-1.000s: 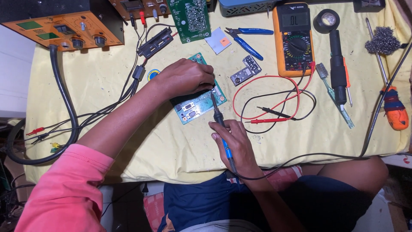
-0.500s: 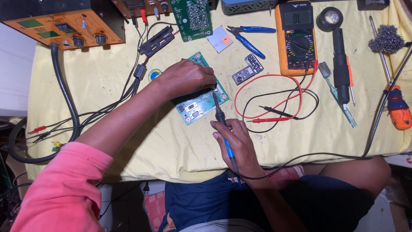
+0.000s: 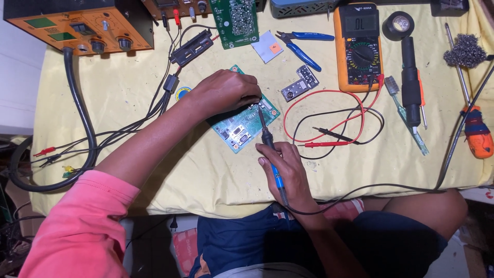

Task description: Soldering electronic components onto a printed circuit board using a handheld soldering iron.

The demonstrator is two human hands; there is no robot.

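Note:
A small green circuit board [image 3: 241,128] lies on the yellow cloth [image 3: 128,103] near the middle of the table. My left hand [image 3: 224,91] rests on top of the board with its fingers curled at the board's far edge; whether it pinches anything is hidden. My right hand [image 3: 284,167] grips a blue-handled soldering iron [image 3: 268,141] like a pen. The iron's dark tip points up at the board's upper right part, just below my left fingertips.
An orange bench power unit [image 3: 77,28] stands at the back left with a thick black hose [image 3: 77,118]. A yellow multimeter [image 3: 358,46] with red and black probe leads [image 3: 329,121] lies to the right. Blue cutters [image 3: 301,44], black tape roll [image 3: 398,24], screwdriver [image 3: 476,131] and steel wool [image 3: 464,51] lie beyond.
Both hands and the soldering iron stay in nearly the same place on the board. Only the camera view shifts slightly.

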